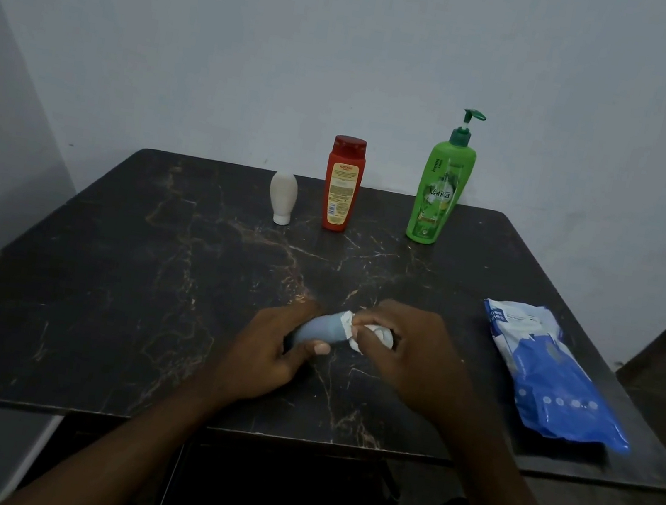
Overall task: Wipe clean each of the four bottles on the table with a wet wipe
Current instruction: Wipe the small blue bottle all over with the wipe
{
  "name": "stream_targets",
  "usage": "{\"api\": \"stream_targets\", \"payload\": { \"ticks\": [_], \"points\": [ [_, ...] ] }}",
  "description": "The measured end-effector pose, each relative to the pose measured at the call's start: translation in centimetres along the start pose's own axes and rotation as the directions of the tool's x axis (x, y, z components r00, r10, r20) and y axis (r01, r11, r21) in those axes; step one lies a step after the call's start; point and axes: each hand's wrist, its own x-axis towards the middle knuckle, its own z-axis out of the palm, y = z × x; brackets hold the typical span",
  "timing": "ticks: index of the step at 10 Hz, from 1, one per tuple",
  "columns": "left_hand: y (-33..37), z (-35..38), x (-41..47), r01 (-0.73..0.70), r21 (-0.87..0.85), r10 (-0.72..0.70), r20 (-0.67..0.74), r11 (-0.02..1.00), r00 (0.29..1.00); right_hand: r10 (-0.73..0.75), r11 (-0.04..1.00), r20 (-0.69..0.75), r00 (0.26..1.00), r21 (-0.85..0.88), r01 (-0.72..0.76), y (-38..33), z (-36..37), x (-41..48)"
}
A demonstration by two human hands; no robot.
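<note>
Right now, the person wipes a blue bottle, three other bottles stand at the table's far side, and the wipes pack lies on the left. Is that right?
One slip: in the head view the wipes pack lies on the right of the table, not the left. The rest stands.

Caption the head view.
Left hand grips a blue bottle, right hand holds a wet wipe around its end; white bottle, red bottle and green bottle stand behind.
</note>
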Motion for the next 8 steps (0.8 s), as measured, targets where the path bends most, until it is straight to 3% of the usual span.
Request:
{"api": "stream_targets", "payload": {
  "ticks": [1, 2, 3, 4, 5, 6, 7, 8],
  "points": [
    [0.0, 0.0, -0.1, -0.015, 0.016, 0.015, 0.013, 1.000, 1.000, -0.540, 0.774, 0.430, 0.724, -0.085, 0.628, 1.0, -2.6, -1.9],
    [0.2, -0.1, -0.2, -0.014, 0.017, 0.014, -0.015, 1.000, 1.000, -0.651, 0.691, 0.193, 0.734, -0.251, 0.678, -1.4, -3.4, -0.3],
    [0.4, 0.0, -0.2, -0.027, 0.023, 0.026, 0.014, 0.999, 1.000, -0.721, 0.639, 0.207, 0.661, -0.170, 0.750, -1.4, -3.6, -0.5],
    [0.2, 0.1, -0.2, -0.028, 0.036, 0.027, 0.041, 0.999, 0.999, -0.747, 0.647, 0.150, 0.647, -0.056, 0.760, -1.2, -3.9, -0.4],
    [0.1, 0.0, -0.1, -0.002, 0.056, 0.001, 0.016, 0.998, 1.000, -0.602, 0.767, 0.211, 0.770, -0.113, 0.631, -1.8, -3.5, -0.4],
    [0.2, 0.0, 0.1, 0.013, 0.045, -0.011, -0.034, 0.999, 0.999, -0.515, 0.854, 0.122, 0.849, 0.159, 0.495, -0.9, -2.5, -0.4],
    [0.2, 0.0, 0.4, 0.041, 0.057, -0.041, -0.003, 0.998, 0.999, -0.357, 0.823, 0.135, 0.924, 0.513, 0.243, -0.2, -2.1, -1.1],
    [0.1, -0.1, 0.9, 0.077, 0.137, -0.092, 0.109, 0.988, 0.990, -0.241, 0.771, 0.184, 0.953, 0.633, 0.073, -0.8, -1.2, -1.7]
  ]
}}
